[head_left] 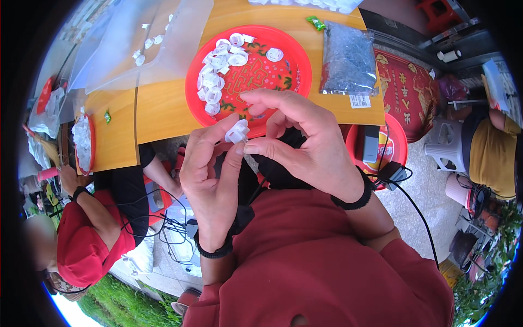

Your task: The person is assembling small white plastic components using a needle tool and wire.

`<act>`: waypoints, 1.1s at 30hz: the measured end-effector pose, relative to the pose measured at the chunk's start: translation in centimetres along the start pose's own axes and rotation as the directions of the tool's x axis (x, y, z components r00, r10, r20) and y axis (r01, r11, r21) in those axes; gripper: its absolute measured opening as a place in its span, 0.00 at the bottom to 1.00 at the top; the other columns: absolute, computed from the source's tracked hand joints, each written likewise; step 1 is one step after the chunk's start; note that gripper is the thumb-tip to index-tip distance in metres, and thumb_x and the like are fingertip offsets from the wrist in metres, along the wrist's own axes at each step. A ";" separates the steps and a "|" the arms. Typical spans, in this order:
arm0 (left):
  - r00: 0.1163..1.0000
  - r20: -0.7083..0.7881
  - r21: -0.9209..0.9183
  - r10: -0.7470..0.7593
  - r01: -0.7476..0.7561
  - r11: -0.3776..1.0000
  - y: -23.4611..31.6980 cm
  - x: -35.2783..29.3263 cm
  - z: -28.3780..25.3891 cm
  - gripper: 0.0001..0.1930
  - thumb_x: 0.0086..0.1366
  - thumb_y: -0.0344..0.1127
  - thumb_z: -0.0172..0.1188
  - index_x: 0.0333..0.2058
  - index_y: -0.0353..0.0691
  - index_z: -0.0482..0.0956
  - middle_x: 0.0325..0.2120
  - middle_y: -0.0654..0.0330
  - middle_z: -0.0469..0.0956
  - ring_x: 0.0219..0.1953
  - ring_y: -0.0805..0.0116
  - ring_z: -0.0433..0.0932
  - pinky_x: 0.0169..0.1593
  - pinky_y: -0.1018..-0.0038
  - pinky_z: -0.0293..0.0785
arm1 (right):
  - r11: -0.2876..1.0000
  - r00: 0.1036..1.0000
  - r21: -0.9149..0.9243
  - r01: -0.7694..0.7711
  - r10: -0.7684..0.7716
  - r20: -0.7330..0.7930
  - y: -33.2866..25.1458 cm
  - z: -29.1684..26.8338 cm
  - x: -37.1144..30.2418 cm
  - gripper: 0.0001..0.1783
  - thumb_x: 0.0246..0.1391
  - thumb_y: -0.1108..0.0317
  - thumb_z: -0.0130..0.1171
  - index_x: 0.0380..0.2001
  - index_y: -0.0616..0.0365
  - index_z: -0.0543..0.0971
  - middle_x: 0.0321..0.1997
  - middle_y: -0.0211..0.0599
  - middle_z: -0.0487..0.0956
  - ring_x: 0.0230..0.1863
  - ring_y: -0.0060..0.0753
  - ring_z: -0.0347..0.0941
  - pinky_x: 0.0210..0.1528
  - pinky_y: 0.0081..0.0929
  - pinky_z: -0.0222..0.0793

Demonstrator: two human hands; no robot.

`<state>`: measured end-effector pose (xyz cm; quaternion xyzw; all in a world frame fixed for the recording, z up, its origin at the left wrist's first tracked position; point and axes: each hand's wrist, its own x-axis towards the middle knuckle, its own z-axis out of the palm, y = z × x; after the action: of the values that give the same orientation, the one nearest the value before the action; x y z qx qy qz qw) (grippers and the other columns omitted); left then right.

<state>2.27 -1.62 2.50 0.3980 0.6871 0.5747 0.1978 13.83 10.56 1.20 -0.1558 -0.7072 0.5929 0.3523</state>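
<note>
A small white round plastic piece (237,131), with short prongs on its lower side, is pinched between the thumb and fingers of my left hand (210,163). My right hand (310,144) is beside it, its index finger stretched out and apart from the thumb. The right thumb's tip is at the prongs; whether it presses on them I cannot tell. Beyond my hands a red round tray (297,82) with a printed floral pattern bears several similar white plastic pieces (212,79), heaped along its left side. One more white piece (274,54) lies apart on the tray's right half.
The tray stands on a wooden table (163,114). A clear bag of small transparent parts (348,60) and a green wrapper (315,22) lie right of it. A translucent plastic sheet (125,49) covers the far left. Someone in red (92,240) sits at left; black cables (419,212) hang at right.
</note>
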 end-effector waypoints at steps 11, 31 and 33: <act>1.000 0.028 -0.128 0.011 -0.007 0.992 -0.1 -0.2 0.3 0.14 0.61 0.19 0.60 0.47 0.31 0.74 0.43 0.59 0.74 0.45 0.73 0.75 0.48 0.76 0.75 | 0.986 0.997 0.167 0.009 -0.022 0.075 0.7 -0.4 0.2 0.20 0.48 0.69 0.70 0.45 0.60 0.79 0.34 0.36 0.80 0.31 0.25 0.78 0.34 0.23 0.74; 0.984 -0.074 -0.029 0.163 -0.165 0.986 -0.1 -0.6 0.8 0.15 0.58 0.17 0.61 0.46 0.29 0.76 0.42 0.56 0.73 0.41 0.70 0.76 0.44 0.76 0.75 | 0.951 0.956 -0.111 0.288 -0.293 -0.031 0.4 0.3 -0.3 0.20 0.45 0.74 0.70 0.45 0.62 0.80 0.43 0.41 0.80 0.32 0.27 0.79 0.35 0.22 0.76; 0.969 -0.094 0.058 0.229 -0.224 0.973 0.0 -0.6 0.9 0.16 0.57 0.17 0.62 0.45 0.30 0.77 0.41 0.54 0.75 0.40 0.68 0.76 0.43 0.76 0.74 | 0.946 0.952 -0.129 0.298 -0.305 -0.033 0.5 0.4 -0.4 0.20 0.45 0.72 0.70 0.44 0.62 0.80 0.42 0.41 0.79 0.35 0.33 0.79 0.36 0.26 0.77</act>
<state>3.24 -1.54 2.12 0.4490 0.6595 0.5966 0.0869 13.74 10.18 0.59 -0.0825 -0.7482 0.4834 0.4469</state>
